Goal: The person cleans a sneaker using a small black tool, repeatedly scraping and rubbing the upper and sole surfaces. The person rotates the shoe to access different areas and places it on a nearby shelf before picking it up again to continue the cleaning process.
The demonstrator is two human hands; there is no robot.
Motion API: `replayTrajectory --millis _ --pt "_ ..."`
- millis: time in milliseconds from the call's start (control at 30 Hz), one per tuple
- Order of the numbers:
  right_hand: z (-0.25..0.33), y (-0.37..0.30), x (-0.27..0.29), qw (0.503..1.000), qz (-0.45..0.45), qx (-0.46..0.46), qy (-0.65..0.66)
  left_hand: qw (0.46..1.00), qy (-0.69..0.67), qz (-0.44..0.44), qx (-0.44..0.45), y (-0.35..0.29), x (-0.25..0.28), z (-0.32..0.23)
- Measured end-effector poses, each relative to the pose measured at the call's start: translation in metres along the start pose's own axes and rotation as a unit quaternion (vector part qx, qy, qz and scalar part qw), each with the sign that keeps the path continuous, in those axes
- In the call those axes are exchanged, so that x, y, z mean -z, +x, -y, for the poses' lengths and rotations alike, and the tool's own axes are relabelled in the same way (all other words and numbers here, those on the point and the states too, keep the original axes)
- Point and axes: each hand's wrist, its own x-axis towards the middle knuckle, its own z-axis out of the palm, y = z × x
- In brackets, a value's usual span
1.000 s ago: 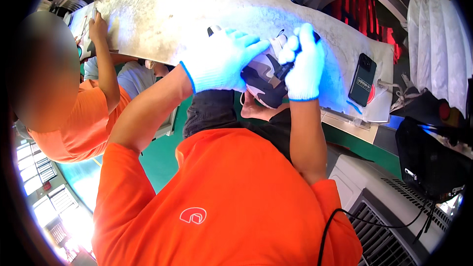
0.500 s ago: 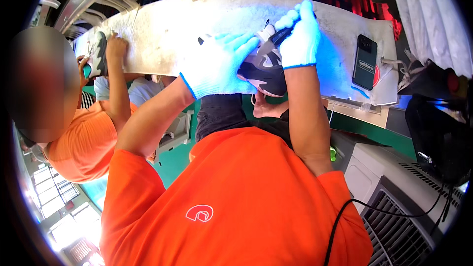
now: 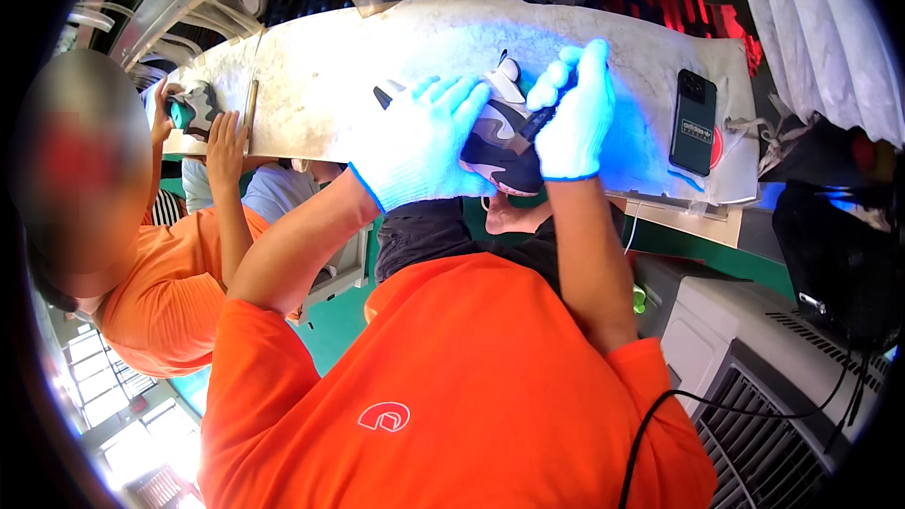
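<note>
At the table (image 3: 316,75), we spread our open left hand (image 3: 415,143) over a probably light, soft shoe (image 3: 495,146), best held round its sides, right hand (image 3: 577,123) gripping something dark (image 3: 536,123).

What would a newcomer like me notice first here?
Probably the person's glowing, white-gloved left grip and right grip above the middle of the view, on either side of a dark grey shoe. Below them, the bright orange shirt fills much of the lower middle. Toward the right, a dark phone stands out on the pale table.
</note>
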Motion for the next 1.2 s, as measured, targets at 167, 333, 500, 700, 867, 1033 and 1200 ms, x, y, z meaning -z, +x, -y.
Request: replayTrajectory --millis 167,333,500,700,867,1033,1200 --pt "-0.005 -0.009 -0.008 0.997 -0.041 0.038 0.044 0.999 -0.023 -0.027 -0.025 0.004 -0.001 0.001" --pt "-0.007 -0.004 -0.014 0.995 0.010 -0.027 0.096 0.997 -0.055 -0.038 -0.037 0.006 0.002 0.002" --pt "-0.011 0.009 0.006 0.983 0.092 -0.045 0.153 0.993 -0.071 -0.064 -0.064 0.006 -0.001 0.011" --pt "-0.004 0.027 0.026 0.967 0.162 -0.124 0.154 0.991 -0.107 -0.046 -0.068 0.009 -0.001 0.012" --pt "0.008 0.022 0.032 0.983 0.075 -0.113 0.122 0.989 -0.108 -0.056 -0.081 0.013 -0.005 0.017" --pt "-0.004 0.017 0.039 0.970 0.113 -0.053 0.211 0.989 -0.095 -0.082 -0.076 0.010 -0.009 0.015" --pt "-0.007 0.014 0.044 0.963 0.139 -0.017 0.230 0.990 -0.089 -0.077 -0.075 0.010 -0.006 0.014"
